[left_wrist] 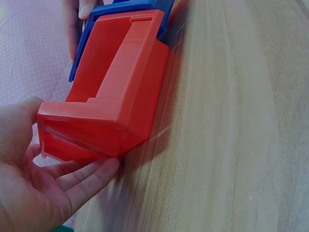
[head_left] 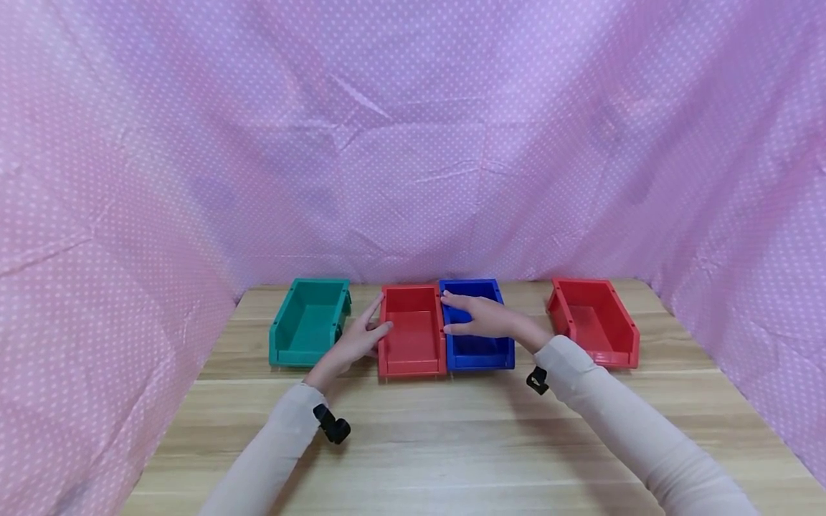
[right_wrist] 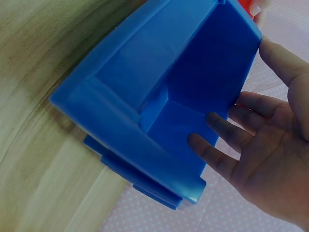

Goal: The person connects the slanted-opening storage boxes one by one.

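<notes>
A red plastic bin (head_left: 413, 335) and a blue plastic bin (head_left: 480, 345) stand side by side on the table, their walls touching or nearly so. My left hand (head_left: 355, 340) holds the red bin's left wall. In the left wrist view, its thumb goes over the rim of the red bin (left_wrist: 140, 63), while the other fingers lie along the outer side. My right hand (head_left: 484, 317) reaches across the blue bin with spread, mostly straight fingers, the tips near its left rim. In the right wrist view, these fingers are over the opening of the blue bin (right_wrist: 130, 96).
A green bin (head_left: 308, 326) stands to the left, another red bin (head_left: 590, 326) to the right. Pink dotted cloth (head_left: 413, 179) hangs behind and at both sides of the wooden table (head_left: 426, 444). Black straps sit on both wrists.
</notes>
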A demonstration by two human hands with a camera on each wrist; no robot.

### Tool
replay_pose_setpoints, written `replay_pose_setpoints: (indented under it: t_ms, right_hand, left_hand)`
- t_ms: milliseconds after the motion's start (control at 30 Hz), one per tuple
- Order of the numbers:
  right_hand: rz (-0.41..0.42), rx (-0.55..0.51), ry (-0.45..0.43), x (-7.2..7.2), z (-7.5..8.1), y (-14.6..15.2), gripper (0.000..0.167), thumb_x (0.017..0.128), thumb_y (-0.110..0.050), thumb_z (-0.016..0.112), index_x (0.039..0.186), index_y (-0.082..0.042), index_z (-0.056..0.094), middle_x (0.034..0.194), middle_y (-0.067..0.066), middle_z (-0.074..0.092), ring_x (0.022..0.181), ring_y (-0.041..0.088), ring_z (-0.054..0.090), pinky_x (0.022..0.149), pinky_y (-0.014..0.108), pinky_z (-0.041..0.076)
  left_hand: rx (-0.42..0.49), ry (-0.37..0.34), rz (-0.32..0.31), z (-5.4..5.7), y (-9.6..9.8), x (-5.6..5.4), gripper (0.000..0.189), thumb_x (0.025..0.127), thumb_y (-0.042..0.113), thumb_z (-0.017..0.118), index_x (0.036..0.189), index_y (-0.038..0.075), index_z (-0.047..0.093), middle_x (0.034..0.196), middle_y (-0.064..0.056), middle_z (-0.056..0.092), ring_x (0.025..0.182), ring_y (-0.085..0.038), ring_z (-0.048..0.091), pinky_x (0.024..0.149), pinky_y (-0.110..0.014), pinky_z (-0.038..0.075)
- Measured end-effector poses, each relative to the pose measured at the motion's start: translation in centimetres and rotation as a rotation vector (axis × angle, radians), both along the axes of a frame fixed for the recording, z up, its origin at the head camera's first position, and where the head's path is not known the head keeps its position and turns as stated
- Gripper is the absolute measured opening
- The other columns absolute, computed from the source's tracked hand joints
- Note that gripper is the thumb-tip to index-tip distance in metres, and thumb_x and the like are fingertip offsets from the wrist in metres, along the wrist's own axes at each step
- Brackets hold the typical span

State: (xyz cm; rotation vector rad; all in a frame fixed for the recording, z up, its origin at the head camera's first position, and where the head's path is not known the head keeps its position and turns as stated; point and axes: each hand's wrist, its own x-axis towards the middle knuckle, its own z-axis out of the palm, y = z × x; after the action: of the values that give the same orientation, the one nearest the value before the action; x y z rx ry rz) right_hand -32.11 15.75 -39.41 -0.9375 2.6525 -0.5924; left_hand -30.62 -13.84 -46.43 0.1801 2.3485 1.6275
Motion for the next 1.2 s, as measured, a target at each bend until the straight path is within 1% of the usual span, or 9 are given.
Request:
replay_pose_setpoints:
  t_ms: [33,267,467,633,767,833,1000,1100,1200]
  right_hand:
    - [0.001,0.002,0.001,-0.01,0.01,-0.01,0.075,0.100,-0.040,0.063,0.158,-0.001,0.033,0.166,0.019,0.028,0.152,0.038,0.032,0.122,0.054,0.032]
    - [0.006,0.018,0.003,-0.11,-0.21,-0.17,0.075,0.101,-0.040,0.063,0.158,-0.002,0.033,0.166,0.019,0.028,0.152,0.038,0.032,0.122,0.053,0.032]
    - [-0.004,0.020,-0.026,-0.12,-0.16,-0.45,0.076,0.100,-0.040,0.064,0.159,-0.004,0.031,0.167,0.017,0.026,0.153,0.036,0.029,0.124,0.052,0.031]
    - [0.003,0.017,-0.020,-0.17,-0.26,-0.78,0.076,0.101,-0.039,0.063,0.159,-0.002,0.031,0.166,0.019,0.027,0.153,0.038,0.030,0.123,0.054,0.031]
    - [-0.008,0.022,-0.045,-0.17,-0.39,-0.84,0.076,0.101,-0.040,0.063,0.160,-0.005,0.030,0.168,0.017,0.024,0.154,0.037,0.029,0.123,0.053,0.030]
    - [-0.014,0.027,-0.053,-0.16,-0.41,-0.80,0.077,0.100,-0.040,0.064,0.160,-0.005,0.029,0.168,0.016,0.024,0.154,0.036,0.028,0.124,0.053,0.030]
    - [-0.015,0.010,-0.037,-0.23,-0.49,-0.76,0.077,0.100,-0.040,0.064,0.159,-0.004,0.030,0.167,0.018,0.025,0.153,0.038,0.030,0.123,0.054,0.032]
    - [-0.032,0.000,-0.040,-0.20,-0.61,-0.70,0.076,0.100,-0.039,0.064,0.160,-0.005,0.030,0.168,0.017,0.025,0.153,0.037,0.030,0.123,0.054,0.032]
    - [-0.041,-0.009,-0.054,-0.07,-0.90,-0.59,0.077,0.100,-0.039,0.064,0.160,-0.006,0.029,0.168,0.016,0.024,0.154,0.037,0.028,0.123,0.054,0.031]
  left_hand:
    - [-0.002,-0.003,0.004,-0.01,0.02,-0.03,0.076,0.104,0.030,0.058,0.164,0.040,0.012,0.153,-0.023,0.047,0.128,-0.041,0.060,0.085,-0.046,0.063]
    - [-0.013,0.014,0.000,-0.27,-0.06,-0.14,0.075,0.104,0.030,0.057,0.165,0.036,0.012,0.153,-0.027,0.045,0.128,-0.043,0.059,0.083,-0.046,0.064]
    - [0.005,0.013,-0.009,-0.14,-0.35,-0.10,0.076,0.105,0.028,0.056,0.165,0.034,0.011,0.153,-0.027,0.045,0.128,-0.045,0.059,0.084,-0.047,0.063]
    - [0.005,0.013,0.000,-0.19,-0.56,-0.17,0.075,0.105,0.027,0.056,0.165,0.035,0.011,0.153,-0.027,0.046,0.129,-0.044,0.059,0.084,-0.047,0.063]
    - [0.010,0.013,-0.011,-0.24,-0.62,-0.23,0.076,0.105,0.026,0.056,0.165,0.034,0.011,0.153,-0.026,0.046,0.130,-0.043,0.058,0.084,-0.046,0.063]
    - [0.013,0.007,-0.017,-0.16,-0.60,-0.28,0.076,0.105,0.027,0.057,0.165,0.035,0.011,0.154,-0.025,0.046,0.130,-0.043,0.058,0.084,-0.046,0.063]
    - [0.011,0.017,-0.014,0.13,-0.52,-0.54,0.075,0.105,0.027,0.056,0.164,0.036,0.012,0.156,-0.023,0.044,0.128,-0.043,0.059,0.085,-0.046,0.063]
    - [0.008,0.030,-0.029,0.05,-0.49,-0.71,0.075,0.105,0.027,0.056,0.165,0.035,0.011,0.156,-0.023,0.043,0.131,-0.043,0.057,0.086,-0.047,0.063]
    - [0.009,0.023,-0.032,-0.30,-0.49,-0.68,0.075,0.105,0.027,0.056,0.165,0.035,0.011,0.156,-0.023,0.043,0.131,-0.042,0.057,0.086,-0.047,0.063]
